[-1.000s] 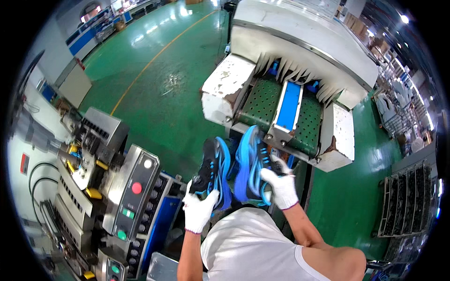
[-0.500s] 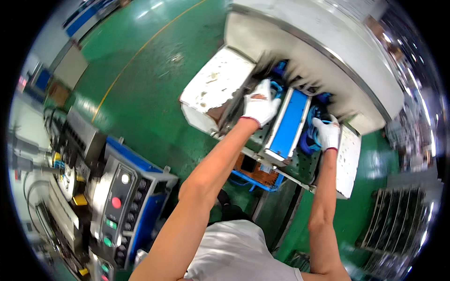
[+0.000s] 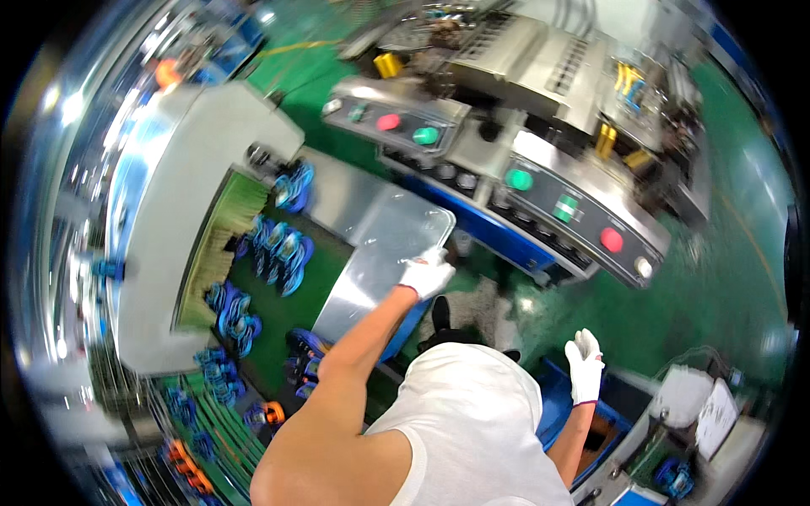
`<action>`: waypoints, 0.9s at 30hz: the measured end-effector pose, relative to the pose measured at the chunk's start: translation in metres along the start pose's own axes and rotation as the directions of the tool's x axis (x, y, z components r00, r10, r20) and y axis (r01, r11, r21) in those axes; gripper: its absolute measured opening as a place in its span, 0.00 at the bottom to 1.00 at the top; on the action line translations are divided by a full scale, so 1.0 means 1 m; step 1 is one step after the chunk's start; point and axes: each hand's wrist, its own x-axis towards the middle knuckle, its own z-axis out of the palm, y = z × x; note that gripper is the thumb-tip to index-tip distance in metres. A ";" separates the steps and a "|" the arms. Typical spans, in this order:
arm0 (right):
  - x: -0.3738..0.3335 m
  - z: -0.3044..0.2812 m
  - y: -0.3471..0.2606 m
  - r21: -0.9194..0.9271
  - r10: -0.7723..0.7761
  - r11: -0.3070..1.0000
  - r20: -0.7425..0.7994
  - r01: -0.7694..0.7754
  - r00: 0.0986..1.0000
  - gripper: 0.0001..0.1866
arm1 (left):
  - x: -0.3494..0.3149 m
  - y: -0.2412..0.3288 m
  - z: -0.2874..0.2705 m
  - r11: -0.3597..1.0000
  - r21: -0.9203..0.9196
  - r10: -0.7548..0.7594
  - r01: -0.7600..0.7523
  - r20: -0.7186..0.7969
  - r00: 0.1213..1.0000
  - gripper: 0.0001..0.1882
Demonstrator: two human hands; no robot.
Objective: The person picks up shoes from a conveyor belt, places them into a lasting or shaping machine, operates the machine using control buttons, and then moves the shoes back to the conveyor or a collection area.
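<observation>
My left hand [image 3: 428, 275], in a white glove, is over the corner of a shiny metal table [image 3: 371, 253]. Its fingers look loosely apart and slightly blurred, with nothing visible in them. My right hand [image 3: 584, 368], also gloved, is off to the right with its fingers stretched up and nothing in it. Below it is a blue bin [image 3: 553, 396]. Left of the metal table hang or stand several blue and purple strapped pieces [image 3: 283, 253], shaped somewhat like sandals; their exact kind is hard to make out.
A large pale machine [image 3: 169, 228] with a bristle curtain [image 3: 215, 236] stands at the left. Ahead is a steel machine with a button panel [image 3: 582, 211]. Orange pieces [image 3: 187, 465] lie on a rack at lower left. Another blue piece [image 3: 673, 478] sits in a fixture at lower right.
My view has swung round from a white bristle-edged machine to the button panels. Both hands have left the blue pieces they were at beside the blue block.
</observation>
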 end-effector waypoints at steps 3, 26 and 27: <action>0.029 0.072 -0.018 -0.132 0.034 0.991 0.154 -0.013 0.987 0.30 | -0.055 -0.183 -0.077 0.845 -0.319 -0.519 0.429 -0.294 0.803 0.27; 0.012 0.478 -0.136 -0.488 0.218 0.629 0.858 0.605 0.466 0.42 | -0.108 -0.323 -0.125 0.832 -0.480 -0.552 0.278 -0.668 0.499 0.08; -0.006 0.502 -0.158 -0.438 0.230 0.437 0.899 0.786 0.373 0.46 | -0.109 -0.296 -0.137 0.858 -0.452 -0.502 0.242 -0.647 0.574 0.07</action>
